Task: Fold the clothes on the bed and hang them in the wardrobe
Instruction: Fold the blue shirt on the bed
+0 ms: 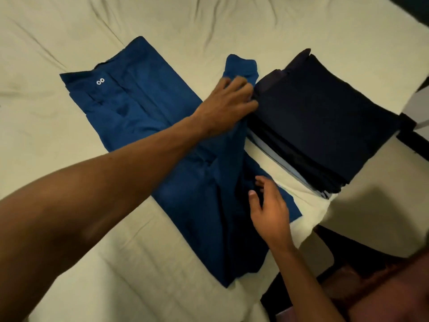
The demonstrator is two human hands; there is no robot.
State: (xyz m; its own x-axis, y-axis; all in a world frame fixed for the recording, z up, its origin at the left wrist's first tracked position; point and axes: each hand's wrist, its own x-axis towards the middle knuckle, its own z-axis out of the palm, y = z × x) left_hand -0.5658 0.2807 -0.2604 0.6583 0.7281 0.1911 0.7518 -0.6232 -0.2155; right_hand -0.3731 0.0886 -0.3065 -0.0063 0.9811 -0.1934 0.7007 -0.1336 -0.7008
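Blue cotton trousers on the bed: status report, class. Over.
Left hand grips far end of blue cotton trousers. Right hand open, near edge. Folded dark navy stack right beside them.

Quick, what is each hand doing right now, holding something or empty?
Left hand: fingers curled, gripping a fold of the blue garment.
Right hand: open, fingers relaxed, resting on the same garment, holding nothing.

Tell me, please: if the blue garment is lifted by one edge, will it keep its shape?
Probably not. The blue garment lies creased and bunches under the left hand, so it looks thin and floppy. It would likely sag and unfold. It seems light, and may slide easily on the bed sheet.
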